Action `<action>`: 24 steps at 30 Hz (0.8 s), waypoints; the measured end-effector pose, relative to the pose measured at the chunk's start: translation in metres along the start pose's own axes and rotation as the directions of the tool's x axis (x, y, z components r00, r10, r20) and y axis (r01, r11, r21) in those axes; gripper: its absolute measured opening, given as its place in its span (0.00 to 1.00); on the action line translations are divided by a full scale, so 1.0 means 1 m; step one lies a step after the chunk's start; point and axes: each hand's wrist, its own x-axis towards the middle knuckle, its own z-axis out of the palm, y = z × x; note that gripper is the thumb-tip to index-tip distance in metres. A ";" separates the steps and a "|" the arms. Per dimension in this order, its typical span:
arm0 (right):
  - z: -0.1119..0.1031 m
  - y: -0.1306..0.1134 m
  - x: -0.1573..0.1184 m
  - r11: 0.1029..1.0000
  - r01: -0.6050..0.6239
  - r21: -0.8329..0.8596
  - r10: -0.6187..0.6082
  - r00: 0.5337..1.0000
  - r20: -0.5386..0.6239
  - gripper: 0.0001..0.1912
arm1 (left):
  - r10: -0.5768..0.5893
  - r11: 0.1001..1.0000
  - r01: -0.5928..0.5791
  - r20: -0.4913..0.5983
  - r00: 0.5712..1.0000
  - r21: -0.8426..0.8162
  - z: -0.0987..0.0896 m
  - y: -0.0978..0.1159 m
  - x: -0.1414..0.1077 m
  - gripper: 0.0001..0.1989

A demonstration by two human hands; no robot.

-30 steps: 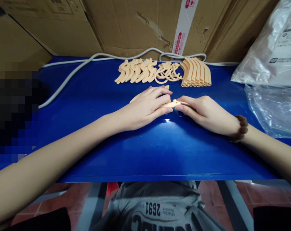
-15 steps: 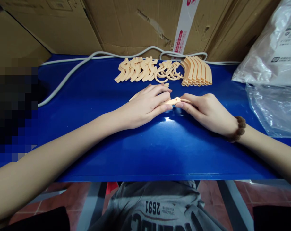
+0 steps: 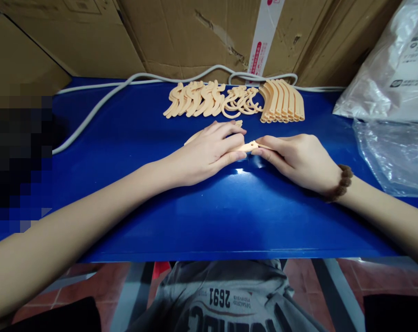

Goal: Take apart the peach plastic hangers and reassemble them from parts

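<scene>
My left hand lies palm down over the blue table, its fingers closed round a beige plastic hanger arm. The end of that arm, with a small hole in it, shows past the fingertips; another beige end sticks out on the far side of the hand. Close on the right, my right hand pinches a thin beige hanger hook between thumb and forefinger. The hook meets the holed end of the arm; most of it is hidden by the fingers. A brown fuzzy band circles my right wrist.
Behind my hands lie rows of wavy beige pieces, a heap of beige hooks and a stack of curved hollow arms. A white cable runs along the back by cardboard boxes. Plastic bags sit at right.
Both hands stay almost where they were, still holding the pieces end to end. The view has shifted very slightly.
</scene>
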 end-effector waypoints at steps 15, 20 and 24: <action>-0.003 -0.007 0.002 0.999 -0.045 0.027 0.045 0.999 0.029 0.26 | 0.014 1.000 -0.013 -0.026 1.000 0.017 0.001 0.000 0.000 0.22; -0.005 -0.009 0.005 0.922 -0.046 0.383 0.058 0.998 -0.019 0.25 | 0.016 1.000 -0.016 -0.061 0.998 -0.002 0.003 0.001 0.000 0.21; -0.004 -0.007 0.006 0.905 -0.046 0.422 0.054 0.998 -0.008 0.25 | 0.003 1.000 -0.002 -0.054 0.999 0.024 0.005 -0.002 0.000 0.23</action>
